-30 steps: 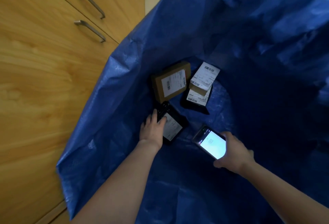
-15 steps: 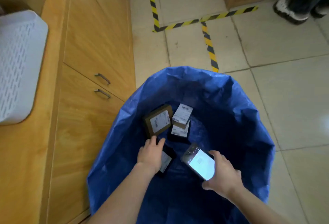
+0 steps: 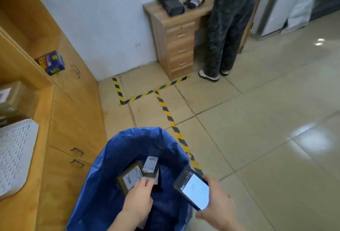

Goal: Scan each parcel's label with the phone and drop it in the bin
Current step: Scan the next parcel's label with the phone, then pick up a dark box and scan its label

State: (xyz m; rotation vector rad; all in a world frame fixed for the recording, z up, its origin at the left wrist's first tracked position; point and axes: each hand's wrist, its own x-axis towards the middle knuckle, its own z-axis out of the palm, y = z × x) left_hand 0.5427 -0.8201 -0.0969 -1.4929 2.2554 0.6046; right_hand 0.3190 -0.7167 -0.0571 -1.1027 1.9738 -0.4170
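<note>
left hand point(image 3: 138, 197) hangs over the blue bin point(image 3: 110, 157), fingers point(image 3: 145, 183) loose and mostly straight. nothing in it as far as i can see, tips just above the brown parcel point(image 3: 128, 177). right hand point(image 3: 217, 207) is wrapped round the one phone point(image 3: 193, 187), screen lit white and facing up, over the bin's right rim. inside the bin i count two parcels for sure: the brown one and a white-labelled one point(image 3: 151, 164) right beside it. there's a dark shape under them, can't tell what. one white perforated basket point(image 3: 14, 157) sits on the wooden counter point(image 3: 43, 129) to the left.
</note>
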